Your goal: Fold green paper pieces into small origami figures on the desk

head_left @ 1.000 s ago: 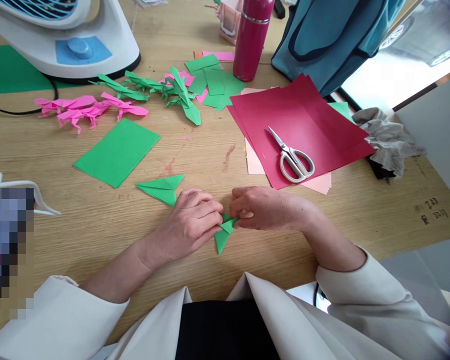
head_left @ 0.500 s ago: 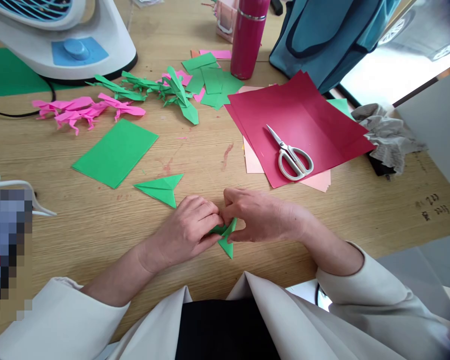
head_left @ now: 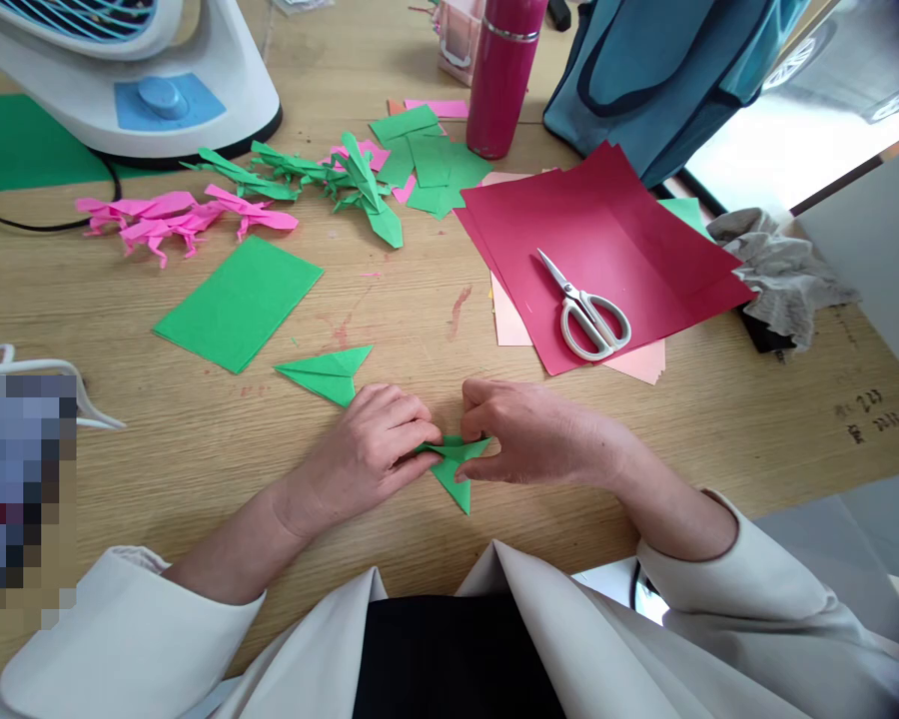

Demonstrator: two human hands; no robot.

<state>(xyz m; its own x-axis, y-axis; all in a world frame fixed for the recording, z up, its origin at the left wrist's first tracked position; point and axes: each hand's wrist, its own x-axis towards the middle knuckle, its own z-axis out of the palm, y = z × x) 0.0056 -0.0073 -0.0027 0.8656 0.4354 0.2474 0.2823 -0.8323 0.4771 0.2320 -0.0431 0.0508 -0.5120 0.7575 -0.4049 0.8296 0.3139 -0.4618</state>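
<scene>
A small folded green paper piece (head_left: 453, 467) lies on the wooden table (head_left: 195, 439) near its front edge, its point aimed at me. My left hand (head_left: 371, 454) pinches its left side with curled fingers. My right hand (head_left: 531, 434) grips its right side, fingers closed on it. Another folded green triangle (head_left: 326, 374) rests just left of my left hand, untouched.
A green sheet (head_left: 236, 302) lies at left. Red sheets (head_left: 599, 250) with white-handled scissors (head_left: 588, 310) lie at right. Folded pink (head_left: 176, 220) and green figures (head_left: 322, 180), a fan base (head_left: 135, 80), a magenta bottle (head_left: 503, 75), a blue bag (head_left: 659, 70) and a grey cloth (head_left: 783, 275) stand farther back.
Both hands have turned and pressed the small green piece; its tip swung from lower left to lower right, and the paper now lies flatter between my fingers.
</scene>
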